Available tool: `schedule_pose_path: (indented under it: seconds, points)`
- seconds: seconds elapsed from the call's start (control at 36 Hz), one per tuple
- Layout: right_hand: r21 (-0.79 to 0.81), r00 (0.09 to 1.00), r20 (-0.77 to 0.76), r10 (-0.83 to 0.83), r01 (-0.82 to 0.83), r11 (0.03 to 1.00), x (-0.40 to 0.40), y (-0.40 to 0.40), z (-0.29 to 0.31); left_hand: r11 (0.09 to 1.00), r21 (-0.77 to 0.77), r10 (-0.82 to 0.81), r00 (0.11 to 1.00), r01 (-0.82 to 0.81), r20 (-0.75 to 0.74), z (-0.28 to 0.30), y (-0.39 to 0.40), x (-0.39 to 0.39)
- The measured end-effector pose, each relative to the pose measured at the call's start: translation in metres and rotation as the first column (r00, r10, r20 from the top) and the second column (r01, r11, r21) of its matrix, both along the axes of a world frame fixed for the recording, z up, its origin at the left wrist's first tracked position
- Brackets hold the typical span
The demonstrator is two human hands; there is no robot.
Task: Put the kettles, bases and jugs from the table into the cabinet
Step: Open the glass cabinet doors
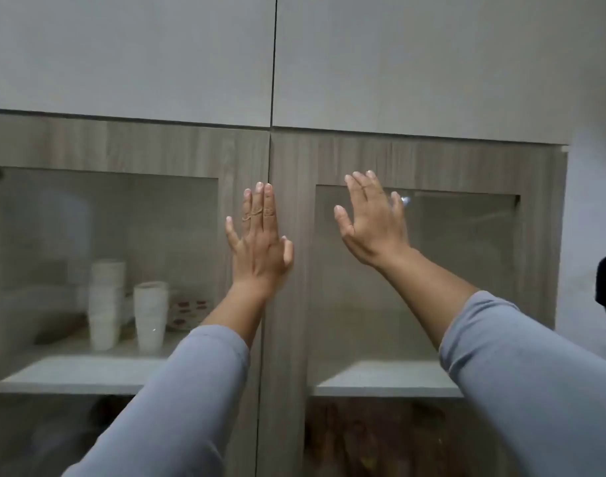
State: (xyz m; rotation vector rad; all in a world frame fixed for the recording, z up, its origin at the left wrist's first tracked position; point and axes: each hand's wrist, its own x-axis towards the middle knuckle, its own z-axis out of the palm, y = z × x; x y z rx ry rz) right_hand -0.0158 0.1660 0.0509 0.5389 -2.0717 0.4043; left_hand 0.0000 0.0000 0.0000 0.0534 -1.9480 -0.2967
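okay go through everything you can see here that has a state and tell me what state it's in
Left cabinet door: shut.
Right cabinet door: shut.
Left hand: open, flat on the left cabinet door's edge.
Right hand: open, fingers spread, holding nothing.
White cups: stacked upright on the shelf.

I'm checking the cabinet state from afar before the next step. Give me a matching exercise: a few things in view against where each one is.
Things:
1. left hand
2. right hand
3. stacked white cups
4. right shelf

Places or states:
A. behind the left glass door
B. flat by the seam between the two doors
C. nothing visible on it
D. spread over the right door's frame and glass

Pairs: 1-B, 2-D, 3-A, 4-C
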Motion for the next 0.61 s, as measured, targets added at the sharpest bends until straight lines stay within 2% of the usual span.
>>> schedule_pose_path:
  seconds: [0.14, 0.33, 0.5, 0.61]
  points:
    - [0.046, 0.997, 0.060, -0.042, 0.039, 0.998, -0.043, -0.036, 0.033, 0.998, -0.053, -0.018, 0.999, 0.016, -0.048, 0.021, -0.030, -0.055]
    - [0.040, 0.990, 0.065, -0.125, 0.123, 0.992, -0.085, -0.062, 0.071, 0.985, -0.158, -0.090, 0.992, 0.075, -0.091, 0.025, -0.053, -0.109]
    - [0.000, 0.988, 0.042, -0.148, 0.148, 0.989, -0.099, -0.067, 0.089, 0.977, -0.199, -0.120, 0.976, 0.083, -0.181, 0.019, -0.062, -0.125]
    - [-0.018, 0.990, 0.053, -0.127, 0.128, 0.992, -0.099, -0.067, 0.098, 0.975, -0.184, -0.155, 0.974, 0.124, -0.163, 0.018, -0.063, -0.123]
